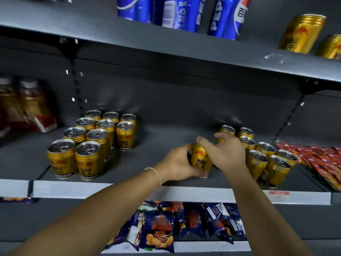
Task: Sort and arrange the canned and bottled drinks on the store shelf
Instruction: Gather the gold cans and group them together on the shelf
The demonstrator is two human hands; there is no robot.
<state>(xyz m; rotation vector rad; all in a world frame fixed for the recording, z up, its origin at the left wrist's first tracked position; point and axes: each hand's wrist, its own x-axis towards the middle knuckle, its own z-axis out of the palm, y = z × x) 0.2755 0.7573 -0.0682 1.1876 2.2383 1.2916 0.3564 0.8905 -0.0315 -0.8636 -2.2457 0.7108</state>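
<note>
**A:** Which step is this?

**B:** Placing one gold cylindrical metal drink can [201, 159]. The left hand [177, 163] grasps its side, mid-way along the dark grey metal shelf [166, 130], near the front. The right hand [228, 154] arches over its top; whether it grips, I can't tell.

**A:** Next?

**B:** Probably stand it squarely in the tidy block of gold cans [92, 141] on the left, or in the looser gold-can cluster [263, 156] on the right.

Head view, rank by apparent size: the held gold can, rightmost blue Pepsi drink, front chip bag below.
Tied: Pepsi drink and chip bag alike, and the Pepsi is cropped, so unranked.
Smallest: gold can, partly covered by left hand and right hand.
</note>
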